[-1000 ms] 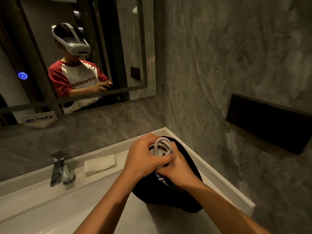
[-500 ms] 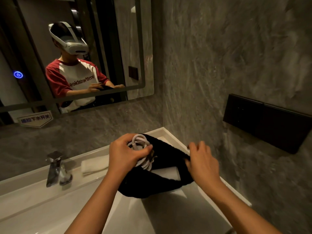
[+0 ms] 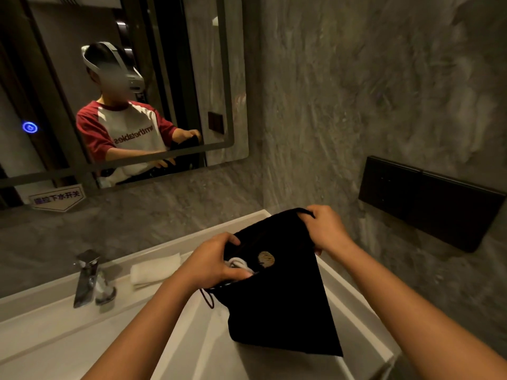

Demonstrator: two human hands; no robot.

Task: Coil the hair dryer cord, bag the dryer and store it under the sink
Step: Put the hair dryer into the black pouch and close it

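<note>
A black drawstring bag (image 3: 277, 305) with a small gold emblem hangs over the right part of the white sink. My left hand (image 3: 212, 263) grips the bag's near rim at its mouth. A loop of the white coiled cord (image 3: 238, 263) shows just inside the mouth by my left fingers. My right hand (image 3: 325, 229) pinches the far top corner of the bag and its drawstring, holding it up. The hair dryer's body is hidden inside the bag.
A white sink counter (image 3: 55, 333) runs below, with a chrome faucet (image 3: 87, 278) at left and a folded white towel (image 3: 155, 270) behind the basin. A mirror (image 3: 178, 78) hangs above. A black wall panel (image 3: 428, 201) sticks out at right.
The cord bundle has gone down into the bag. My right hand rose to the bag's top corner and lifted it, so the bag now hangs upright. My left hand shifted to the bag's rim.
</note>
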